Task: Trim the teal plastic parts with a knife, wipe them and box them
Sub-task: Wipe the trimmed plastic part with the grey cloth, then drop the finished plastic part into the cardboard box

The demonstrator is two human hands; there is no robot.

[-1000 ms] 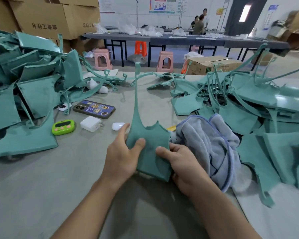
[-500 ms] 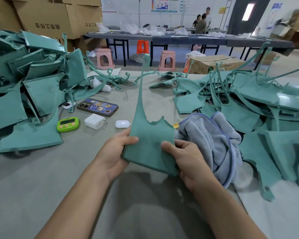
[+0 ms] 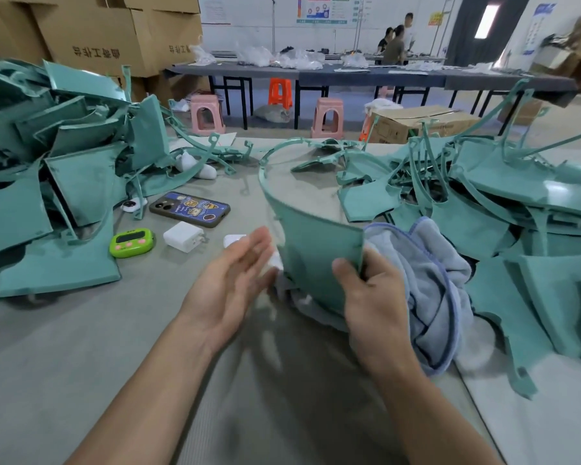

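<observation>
Right now our right hand (image 3: pixel 373 297) pinches one teal plastic part (image 3: pixel 316 250) by its lower corner, thumb in front, above the desk (image 3: pixel 81 364) and against one blue-grey cloth (image 3: pixel 426 283). Our left hand (image 3: pixel 225 286) is beside it, fingers (image 3: pixel 252 250) straight, holding nothing. We count two piles of teal parts, a left heap (image 3: pixel 64 169) and a right heap (image 3: pixel 500 203), plus one phone (image 3: pixel 190 208), one green timer (image 3: pixel 132 242) and one white charger (image 3: pixel 183 236). One cardboard box (image 3: pixel 416 122) stands behind the desk, contents hidden
</observation>
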